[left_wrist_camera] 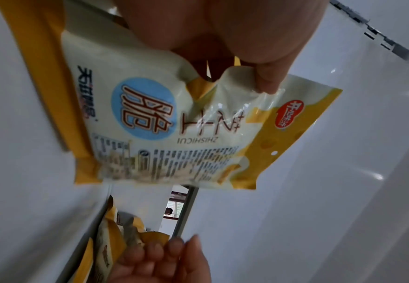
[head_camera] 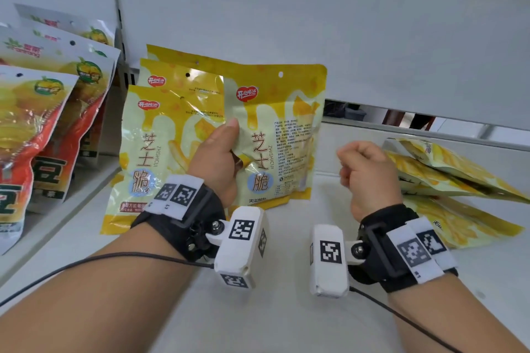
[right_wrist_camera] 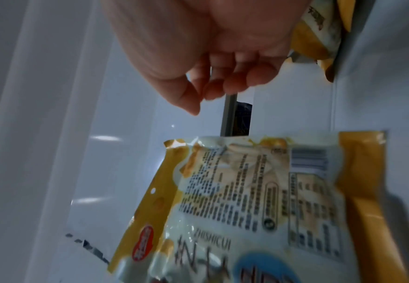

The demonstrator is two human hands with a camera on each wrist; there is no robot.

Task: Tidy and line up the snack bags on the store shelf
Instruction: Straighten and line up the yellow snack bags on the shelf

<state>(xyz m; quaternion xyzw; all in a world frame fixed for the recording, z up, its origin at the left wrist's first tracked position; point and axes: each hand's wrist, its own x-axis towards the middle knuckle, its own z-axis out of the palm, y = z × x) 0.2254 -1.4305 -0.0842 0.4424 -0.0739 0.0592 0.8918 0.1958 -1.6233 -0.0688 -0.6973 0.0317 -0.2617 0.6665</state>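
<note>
My left hand [head_camera: 220, 152] pinches the left edge of a yellow-and-cream cheese snack bag [head_camera: 282, 135], thumb on its front, holding it upright on the white shelf [head_camera: 272, 309]. The same bag [left_wrist_camera: 174, 124] fills the left wrist view under my thumb, and it shows in the right wrist view [right_wrist_camera: 259, 210]. Behind and left of it stand three more of these bags [head_camera: 155, 135] in a row. My right hand [head_camera: 365, 172] hovers right of the held bag, fingers curled, holding nothing [right_wrist_camera: 213, 84]. Several of the same bags lie flat in a pile [head_camera: 447, 180] at the right.
Orange-and-white snack bags [head_camera: 48, 112] stand in rows on the neighbouring shelf section at the left, past a slotted upright [head_camera: 117, 3]. The shelf's white back panel [head_camera: 315, 23] ends above a gap [head_camera: 401, 117] onto the room behind. Cables trail from both wrists.
</note>
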